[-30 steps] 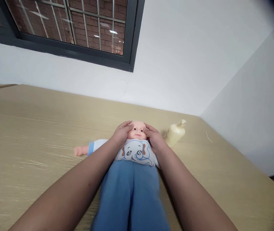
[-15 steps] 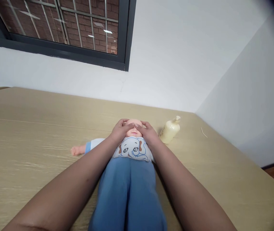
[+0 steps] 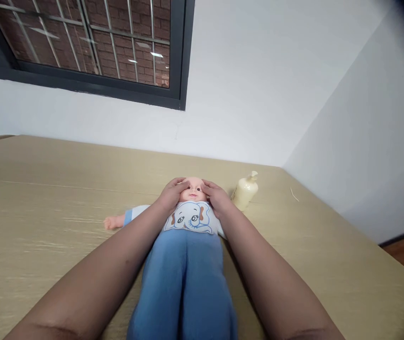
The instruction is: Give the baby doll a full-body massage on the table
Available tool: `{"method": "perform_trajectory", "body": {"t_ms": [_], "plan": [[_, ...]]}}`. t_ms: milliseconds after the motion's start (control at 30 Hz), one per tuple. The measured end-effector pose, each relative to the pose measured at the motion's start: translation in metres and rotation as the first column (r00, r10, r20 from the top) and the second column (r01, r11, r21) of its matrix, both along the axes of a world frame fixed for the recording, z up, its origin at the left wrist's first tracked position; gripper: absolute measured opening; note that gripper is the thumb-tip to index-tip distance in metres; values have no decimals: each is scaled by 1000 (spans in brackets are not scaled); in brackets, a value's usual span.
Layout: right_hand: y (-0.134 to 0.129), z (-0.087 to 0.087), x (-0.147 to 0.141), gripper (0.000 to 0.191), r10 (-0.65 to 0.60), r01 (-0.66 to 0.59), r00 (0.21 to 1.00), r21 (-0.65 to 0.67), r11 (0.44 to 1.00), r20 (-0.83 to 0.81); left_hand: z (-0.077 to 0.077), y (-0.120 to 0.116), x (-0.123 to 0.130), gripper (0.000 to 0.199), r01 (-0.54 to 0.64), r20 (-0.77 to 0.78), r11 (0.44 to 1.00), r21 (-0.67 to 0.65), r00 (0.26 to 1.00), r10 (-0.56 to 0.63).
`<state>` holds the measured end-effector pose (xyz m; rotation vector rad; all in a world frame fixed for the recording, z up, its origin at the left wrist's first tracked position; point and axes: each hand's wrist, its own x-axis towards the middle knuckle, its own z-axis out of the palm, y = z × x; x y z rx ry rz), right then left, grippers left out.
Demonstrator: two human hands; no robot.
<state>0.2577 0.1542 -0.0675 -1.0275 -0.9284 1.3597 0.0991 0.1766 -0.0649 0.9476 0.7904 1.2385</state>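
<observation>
A baby doll (image 3: 187,264) in a white top with an elephant face and blue trousers lies on its back, head away from me. My left hand (image 3: 174,194) cups the left side of the doll's head, its thumb on the brow. On the other side my right hand (image 3: 216,196) holds the head, with the thumb beside the eye. Between the thumbs the doll's forehead, nose and mouth show. One doll arm stretches out to the left; the other is mostly hidden by my right forearm.
A cream pump bottle (image 3: 245,191) stands on the wooden table (image 3: 63,189) just right of my right hand. Further right lies a thin pale strip (image 3: 294,194). White walls and a barred window (image 3: 116,47) rise behind the table.
Both thumbs have slid outward from the middle of the doll's brow toward the sides, uncovering more of its face. The view has shifted slightly.
</observation>
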Motion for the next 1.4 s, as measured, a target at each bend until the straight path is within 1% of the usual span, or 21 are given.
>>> {"method": "perform_trajectory", "body": {"t_ms": [133, 267, 367, 467, 600, 767, 867, 967, 1100, 1200, 1300, 1400], "plan": [[-5, 7, 4, 41, 33, -34, 999, -24, 999, -34, -5, 5, -2, 42, 49, 69, 999, 3, 996, -49], [-5, 4, 4, 40, 60, -59, 998, 7, 998, -19, -6, 5, -2, 39, 46, 100, 999, 3, 994, -46], [-4, 0, 2, 47, 38, -39, 999, 25, 999, 35, -2, 0, -2, 40, 45, 80, 999, 22, 996, -46], [-2, -1, 1, 57, 1, -5, 995, 40, 999, 102, 3, -5, -2, 49, 27, 32, 999, 40, 999, -28], [-1, 0, 0, 62, -47, 36, 983, 64, 997, 175, 6, -6, -1, 57, -19, -30, 999, 44, 999, 20], [4, -5, 0, 56, -75, 60, 972, 72, 996, 224, 7, -5, 0, 51, -36, -80, 999, 17, 996, 38], [6, -7, 2, 50, -56, 42, 972, 66, 997, 227, 7, -5, 1, 47, -28, -81, 1000, 5, 996, 29], [6, -7, 6, 47, -19, 5, 976, 63, 998, 218, 4, -3, 0, 42, -17, -57, 1000, -3, 998, 16], [4, -4, 13, 48, 27, -40, 979, 58, 998, 202, -1, 1, 0, 40, 19, 12, 1000, -7, 1000, -19], [3, -3, 15, 51, 29, -43, 977, 60, 997, 212, -3, 3, 0, 40, 40, 51, 999, -2, 998, -40], [3, -5, 13, 51, 11, -30, 969, 71, 997, 248, -1, 1, 0, 41, 47, 44, 999, 3, 998, -47], [3, -5, 11, 54, -25, 0, 956, 87, 996, 292, 2, -3, -1, 46, 26, 8, 1000, 14, 1000, -26]]}}
